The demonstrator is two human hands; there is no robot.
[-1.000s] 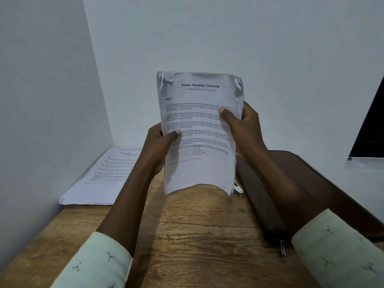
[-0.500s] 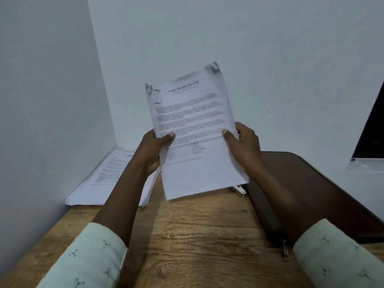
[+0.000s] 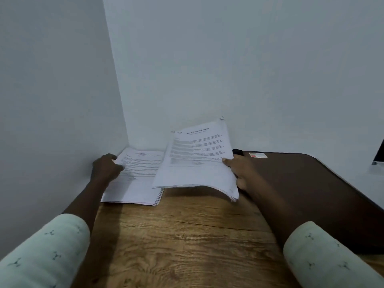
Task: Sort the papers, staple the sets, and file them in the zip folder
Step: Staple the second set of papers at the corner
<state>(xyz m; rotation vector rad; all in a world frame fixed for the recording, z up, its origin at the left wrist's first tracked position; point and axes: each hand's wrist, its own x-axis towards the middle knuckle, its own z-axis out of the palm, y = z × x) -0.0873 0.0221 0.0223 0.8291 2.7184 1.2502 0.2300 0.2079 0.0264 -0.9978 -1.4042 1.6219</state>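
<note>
My right hand (image 3: 241, 171) grips a set of printed sheets (image 3: 197, 161) by its right edge, thumb on top. The set hangs low and tilted over the wooden table (image 3: 182, 231), its left part overlapping a flat stack of papers (image 3: 137, 179) in the far-left corner. My left hand (image 3: 107, 166) rests on the left edge of that stack, fingers curled over it. A dark brown zip folder (image 3: 307, 190) lies closed on the right of the table, under my right forearm. No stapler is visible.
White walls meet in a corner just behind the paper stack. A small red and white label (image 3: 258, 155) sits on the folder's far edge. A dark object (image 3: 379, 152) shows at the right border.
The held sheets have dropped from upright in front of me to nearly flat above the table. My left hand let go of them and moved left onto the corner stack.
</note>
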